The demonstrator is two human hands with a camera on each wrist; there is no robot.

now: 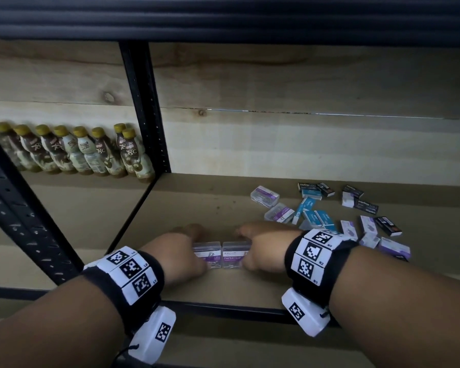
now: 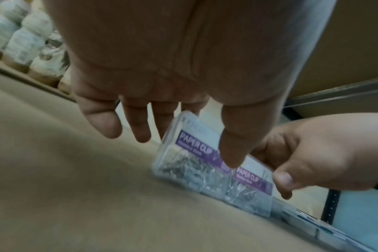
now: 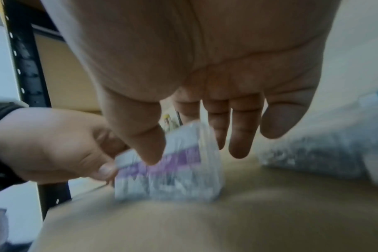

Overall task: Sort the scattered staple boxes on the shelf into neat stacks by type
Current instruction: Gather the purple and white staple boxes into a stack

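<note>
Two clear paper clip boxes with purple labels stand side by side near the shelf's front edge. My left hand pinches the left box, thumb on its front and fingers behind. The right box is held the same way by my right hand. In the left wrist view the left box and right box touch end to end, with my thumb across the label. The right wrist view is blurred. Scattered boxes lie to the right: clear ones, blue ones, black ones and purple-white ones.
Several gold-capped bottles fill the neighbouring bay on the left, beyond a black upright post. A dark shelf runs overhead. The brown shelf board is bare between the post and the scattered pile. A black rail marks its front edge.
</note>
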